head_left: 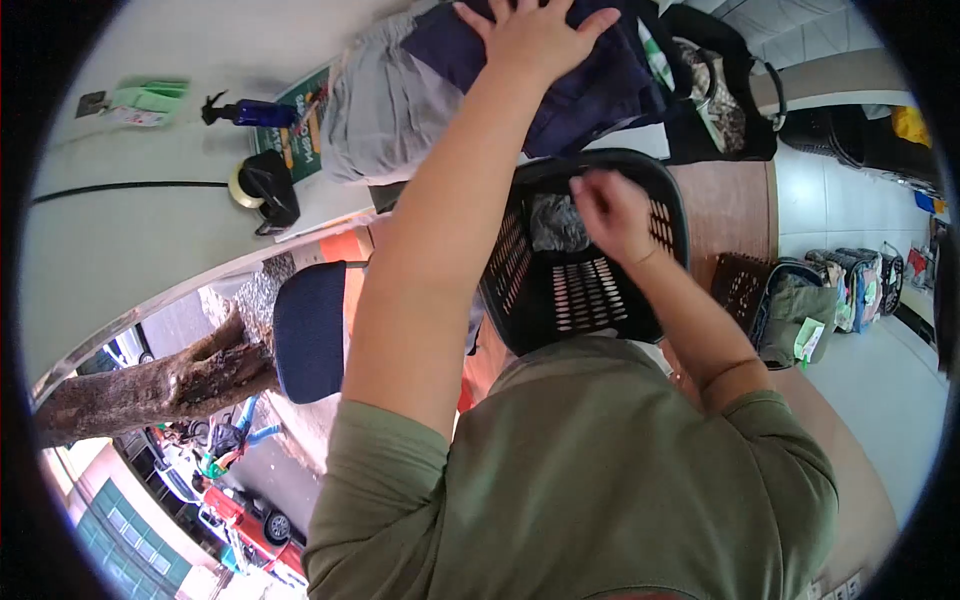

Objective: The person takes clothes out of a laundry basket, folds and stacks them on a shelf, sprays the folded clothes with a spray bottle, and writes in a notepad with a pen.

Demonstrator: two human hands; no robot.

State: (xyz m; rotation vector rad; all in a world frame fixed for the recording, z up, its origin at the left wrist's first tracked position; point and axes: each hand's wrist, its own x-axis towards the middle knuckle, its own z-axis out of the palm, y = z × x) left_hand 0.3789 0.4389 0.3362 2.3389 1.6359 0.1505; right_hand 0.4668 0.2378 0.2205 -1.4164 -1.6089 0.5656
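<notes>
Since the folded clothes (590,105) lie near the desk (125,240) edge, I have the left hand (532,42) spread flat on top, seemingly for steadiness; right hand (614,212) half-curled over black basket (677,200), grip blurred, contents untellable.

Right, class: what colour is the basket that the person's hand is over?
The basket is black, best seen in the head view.

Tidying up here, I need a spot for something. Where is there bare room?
The pale counter is bare between black cable, tape dispenser and window-side edge. Wooden floor shows right of the basket. Crowded: clothes under the left hand, beside the black bag; right hand over the basket.
</notes>
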